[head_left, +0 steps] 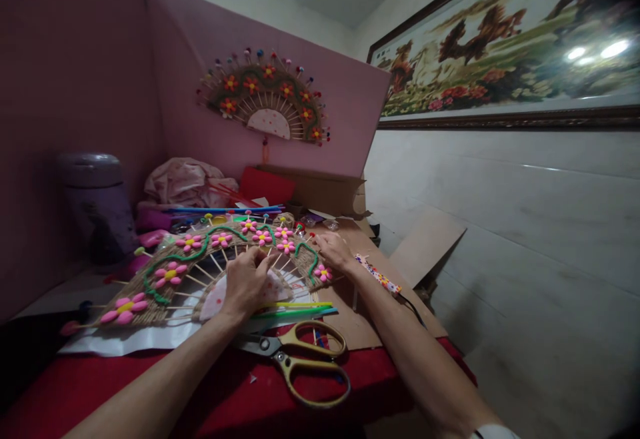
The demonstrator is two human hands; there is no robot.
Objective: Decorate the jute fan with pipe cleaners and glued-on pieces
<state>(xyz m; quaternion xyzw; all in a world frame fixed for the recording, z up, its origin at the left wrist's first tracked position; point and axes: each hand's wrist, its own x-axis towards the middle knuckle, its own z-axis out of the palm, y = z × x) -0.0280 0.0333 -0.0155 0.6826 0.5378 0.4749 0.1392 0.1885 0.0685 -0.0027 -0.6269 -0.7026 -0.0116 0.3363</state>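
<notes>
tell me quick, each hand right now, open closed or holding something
Left hand: fingers bent over the pink-flowered fan; any grip can't be told.
Right hand: fingers curled by the fan's right edge; hold can't be told.

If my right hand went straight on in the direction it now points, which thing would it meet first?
Most likely the right end of the flowered fan: the right hand points leftward, towards it. Depth is unclear, so the small red knob close by may come first.
</notes>
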